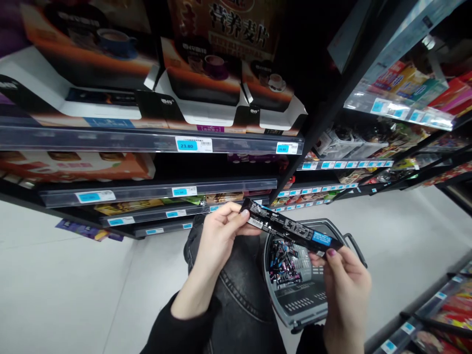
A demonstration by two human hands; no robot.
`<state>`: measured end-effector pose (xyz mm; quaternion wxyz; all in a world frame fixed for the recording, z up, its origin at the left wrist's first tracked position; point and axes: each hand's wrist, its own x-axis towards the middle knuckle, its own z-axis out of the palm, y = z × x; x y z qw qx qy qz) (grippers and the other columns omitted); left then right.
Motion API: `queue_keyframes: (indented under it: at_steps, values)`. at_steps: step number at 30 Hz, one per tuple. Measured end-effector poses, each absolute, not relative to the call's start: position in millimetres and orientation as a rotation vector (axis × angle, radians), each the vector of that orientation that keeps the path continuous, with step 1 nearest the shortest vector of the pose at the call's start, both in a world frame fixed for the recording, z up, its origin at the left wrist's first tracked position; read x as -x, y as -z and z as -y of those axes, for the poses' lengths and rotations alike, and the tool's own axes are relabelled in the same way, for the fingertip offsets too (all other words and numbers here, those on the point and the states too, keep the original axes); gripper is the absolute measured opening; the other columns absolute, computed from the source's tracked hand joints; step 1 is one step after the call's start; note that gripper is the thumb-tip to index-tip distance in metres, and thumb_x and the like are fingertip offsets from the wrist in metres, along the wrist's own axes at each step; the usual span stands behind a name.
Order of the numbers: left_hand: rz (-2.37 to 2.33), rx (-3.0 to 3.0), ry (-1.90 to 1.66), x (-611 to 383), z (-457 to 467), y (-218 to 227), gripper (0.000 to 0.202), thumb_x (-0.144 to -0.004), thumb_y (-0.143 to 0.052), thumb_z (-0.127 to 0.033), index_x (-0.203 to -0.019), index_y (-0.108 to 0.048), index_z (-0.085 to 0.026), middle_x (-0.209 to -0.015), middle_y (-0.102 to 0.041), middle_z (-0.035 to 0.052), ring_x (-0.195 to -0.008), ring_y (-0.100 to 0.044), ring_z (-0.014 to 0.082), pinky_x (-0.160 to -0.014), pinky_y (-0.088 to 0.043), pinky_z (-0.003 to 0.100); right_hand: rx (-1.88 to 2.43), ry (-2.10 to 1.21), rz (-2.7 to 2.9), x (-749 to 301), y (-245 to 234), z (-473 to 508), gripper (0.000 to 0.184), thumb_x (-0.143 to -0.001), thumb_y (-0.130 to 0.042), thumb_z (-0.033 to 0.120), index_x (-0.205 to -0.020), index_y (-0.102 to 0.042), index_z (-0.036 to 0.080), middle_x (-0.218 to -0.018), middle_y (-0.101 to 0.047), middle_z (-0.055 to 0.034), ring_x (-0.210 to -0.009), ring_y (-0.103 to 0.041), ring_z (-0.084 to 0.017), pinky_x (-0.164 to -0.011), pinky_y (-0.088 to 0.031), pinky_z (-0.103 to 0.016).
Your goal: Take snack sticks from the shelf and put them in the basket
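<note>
I hold a long, narrow black strip (289, 227) with a blue price tag near its right end, level above a grey shopping basket (297, 307). My left hand (220, 237) pinches its left end between thumb and fingers. My right hand (344, 280) grips the right end from below, fingers closed. Several small dark packets (283, 260) lie in the basket. My knee in dark jeans (236, 280) is under the left hand.
Shelves (147, 140) with boxed drink mixes (202, 73) and blue price labels (187, 145) rise ahead and to the left. More shelving with snacks (405, 83) runs along the right. A low shelf edge (435, 305) stands at the bottom right. The floor (73, 295) is pale grey.
</note>
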<state>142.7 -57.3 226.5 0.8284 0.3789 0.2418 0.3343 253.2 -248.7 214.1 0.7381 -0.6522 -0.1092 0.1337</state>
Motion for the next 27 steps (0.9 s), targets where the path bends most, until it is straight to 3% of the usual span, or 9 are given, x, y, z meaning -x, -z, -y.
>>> queue_keyframes:
  at_steps: [8,15,23,27]
  values:
    - [-0.564,-0.923,-0.548,-136.9,46.6,-226.2,0.022,-0.053,-0.082,-0.025,-0.056,-0.066,-0.010,-0.054,-0.063,0.0021,-0.048,-0.062,0.0138,-0.051,-0.055,0.021,1.418,-0.046,0.086,-245.1,-219.2,241.4,0.030,-0.068,-0.073,0.037,-0.080,-0.063,0.012,-0.058,-0.065,-0.0058,-0.049,-0.060,-0.016,-0.049,-0.047,-0.025]
    - [-0.513,-0.944,-0.567,-141.1,54.2,-223.2,0.016,-0.056,-0.080,-0.024,-0.054,-0.068,-0.012,-0.054,-0.065,0.0039,-0.050,-0.063,0.0130,-0.053,-0.051,0.017,1.522,0.101,0.055,-247.1,-223.7,241.1,0.031,-0.069,-0.072,0.038,-0.083,-0.064,0.012,-0.057,-0.063,-0.0040,-0.047,-0.057,-0.013,-0.047,-0.043,-0.022]
    - [-0.414,-1.043,-0.593,-136.4,59.3,-225.3,0.013,-0.062,-0.076,-0.023,-0.054,-0.069,-0.014,-0.057,-0.066,0.0049,-0.053,-0.061,0.0115,-0.055,-0.047,0.017,1.499,0.000,0.016,-254.4,-223.2,246.8,0.035,-0.067,-0.073,0.041,-0.083,-0.063,0.011,-0.057,-0.062,-0.0042,-0.046,-0.055,-0.012,-0.047,-0.043,-0.022]
    - [-0.357,-1.217,-0.453,-125.3,55.5,-237.5,0.013,-0.065,-0.074,-0.025,-0.073,-0.072,-0.015,-0.059,-0.066,0.0039,-0.053,-0.060,0.0126,-0.053,-0.046,0.019,1.550,-0.044,0.076,-257.4,-223.4,255.0,0.034,-0.065,-0.074,0.040,-0.079,-0.062,0.011,-0.053,-0.059,-0.0031,-0.048,-0.055,-0.013,-0.047,-0.043,-0.022]
